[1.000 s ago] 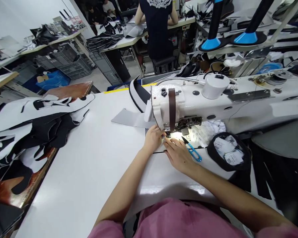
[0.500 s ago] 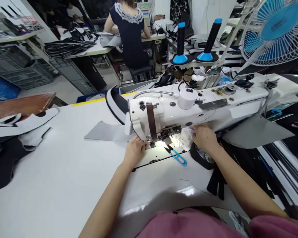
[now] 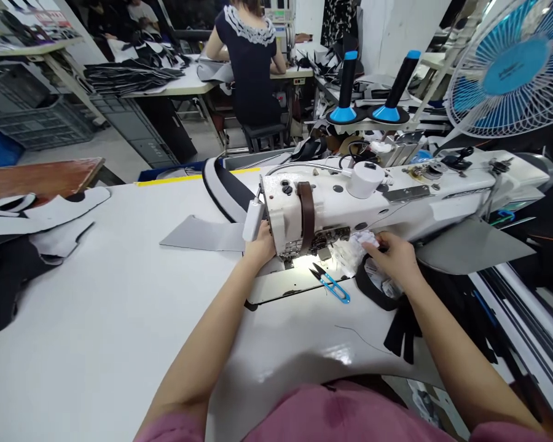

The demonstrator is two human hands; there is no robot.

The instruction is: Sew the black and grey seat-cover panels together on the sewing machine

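My left hand is at the left end of the white sewing machine, its fingers reaching behind the machine head, mostly hidden. A grey fabric piece lies flat to its left, and a curved black-and-white strip stands behind. Under the machine arm, my right hand has thumb and fingers closed at a crumpled white piece. Below that hand sits a roll of black tape with white bits inside. Blue-handled thread snips rest on the machine bed, between the hands.
Dark and white cut pieces are piled at the left. Two black thread cones stand behind the machine, with a fan at the right. A larger grey panel lies beyond the right hand. A co-worker sits farther back.
My left hand has moved up and back, from beside the needle area to behind the machine head. My right hand has drawn slightly right, showing more of the crumpled white piece. The view has shifted.
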